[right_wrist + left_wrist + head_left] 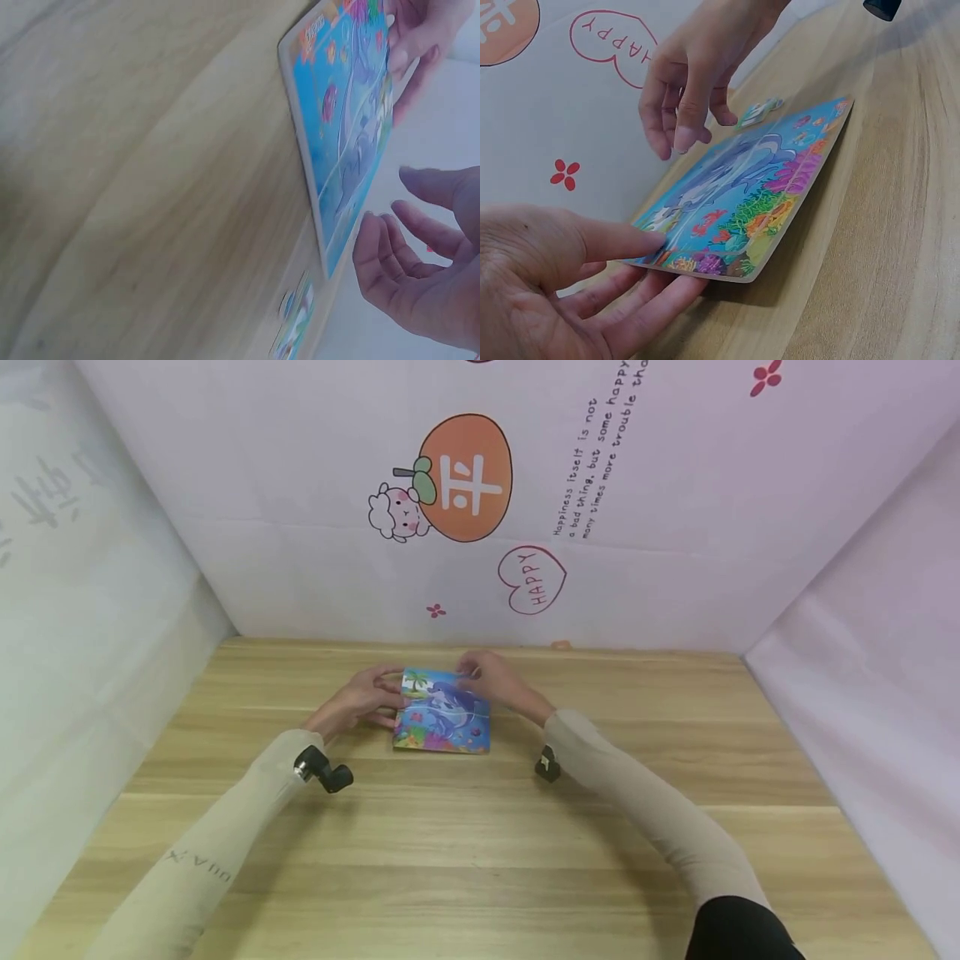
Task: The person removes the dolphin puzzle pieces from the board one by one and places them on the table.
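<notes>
A flat, square puzzle board (442,731) shows a dolphin, coral and a palm tree, with straight seams across the picture. My left hand (365,695) grips its left edge, thumb on top and fingers underneath. In the left wrist view the board's near side is tilted up off the table. My right hand (492,680) hovers over the far right edge, fingers loosely bent with nothing between them; a gap separates it from the board in the right wrist view. Beyond that far edge lies a small puzzle piece (759,112) on the table.
The wooden tabletop (450,852) extends around the board. A white printed cloth (315,577) rises along the back, with more white cloth at the left and right. Black wrist mounts (322,768) sit on both sleeves.
</notes>
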Demonstrator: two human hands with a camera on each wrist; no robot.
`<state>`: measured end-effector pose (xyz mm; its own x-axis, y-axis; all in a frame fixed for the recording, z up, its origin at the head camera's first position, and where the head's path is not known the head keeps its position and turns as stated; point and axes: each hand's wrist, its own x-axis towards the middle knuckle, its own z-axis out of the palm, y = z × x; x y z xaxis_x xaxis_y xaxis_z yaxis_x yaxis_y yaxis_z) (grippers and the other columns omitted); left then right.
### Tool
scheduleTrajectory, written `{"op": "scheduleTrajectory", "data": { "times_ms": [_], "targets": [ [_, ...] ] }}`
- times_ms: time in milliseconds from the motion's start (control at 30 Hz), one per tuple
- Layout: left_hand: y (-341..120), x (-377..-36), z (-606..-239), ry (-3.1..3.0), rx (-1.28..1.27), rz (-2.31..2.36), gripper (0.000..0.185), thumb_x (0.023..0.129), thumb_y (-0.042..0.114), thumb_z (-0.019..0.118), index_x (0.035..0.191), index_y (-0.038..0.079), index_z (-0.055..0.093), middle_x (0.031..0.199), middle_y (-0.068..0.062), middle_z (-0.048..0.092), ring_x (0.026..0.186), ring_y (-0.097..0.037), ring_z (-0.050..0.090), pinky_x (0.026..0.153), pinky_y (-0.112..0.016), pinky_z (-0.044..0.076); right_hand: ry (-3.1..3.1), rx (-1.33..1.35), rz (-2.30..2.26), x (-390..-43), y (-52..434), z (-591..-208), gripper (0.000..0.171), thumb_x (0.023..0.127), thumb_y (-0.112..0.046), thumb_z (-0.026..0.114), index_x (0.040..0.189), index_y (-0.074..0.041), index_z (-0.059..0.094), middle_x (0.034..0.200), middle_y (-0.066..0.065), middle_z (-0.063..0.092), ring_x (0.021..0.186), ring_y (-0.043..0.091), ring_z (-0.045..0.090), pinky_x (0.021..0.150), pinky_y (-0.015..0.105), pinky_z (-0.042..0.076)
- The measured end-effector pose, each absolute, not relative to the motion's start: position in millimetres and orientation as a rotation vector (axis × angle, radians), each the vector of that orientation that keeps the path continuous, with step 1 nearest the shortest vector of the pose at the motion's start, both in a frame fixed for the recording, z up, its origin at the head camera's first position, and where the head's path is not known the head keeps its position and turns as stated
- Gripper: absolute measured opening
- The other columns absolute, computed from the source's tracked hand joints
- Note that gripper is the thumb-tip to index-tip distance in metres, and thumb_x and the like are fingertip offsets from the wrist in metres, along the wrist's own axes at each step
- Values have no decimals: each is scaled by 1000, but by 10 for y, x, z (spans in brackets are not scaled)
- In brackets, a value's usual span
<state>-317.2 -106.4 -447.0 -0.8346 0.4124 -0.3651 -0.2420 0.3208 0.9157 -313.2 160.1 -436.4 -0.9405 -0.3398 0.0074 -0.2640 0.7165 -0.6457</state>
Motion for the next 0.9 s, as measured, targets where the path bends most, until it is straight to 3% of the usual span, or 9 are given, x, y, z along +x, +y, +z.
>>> {"op": "scheduleTrajectory", "data": {
  "times_ms": [333,600,900],
  "targets": [
    [-1067,-3170,-4561,1990,169,1587,84,97,-2,69,166,7,21,149,-29,43,95,-19,68,78,-32,68,2795,-629,-848,-3076,1359,-4312,43,95,-18,78,131,1,65,134,19,60,125,32,57,111,44,54],
    [-1072,-3160,-4620,1984,201,1610,82,98,-1,67,166,5,20,151,-29,39,97,-22,69,82,-34,68,2794,-545,-761,-3049,1285,-4304,53,94,-19,80,139,-2,59,140,18,54,129,32,52,115,44,50],
    [-1096,-3135,-4673,1992,200,1620,84,98,-1,68,166,7,20,151,-28,37,99,-22,68,82,-33,68,2752,-448,-752,-3037,1242,-4338,56,93,-23,80,141,-7,55,147,15,50,137,34,43,119,54,45]
  ]
}}
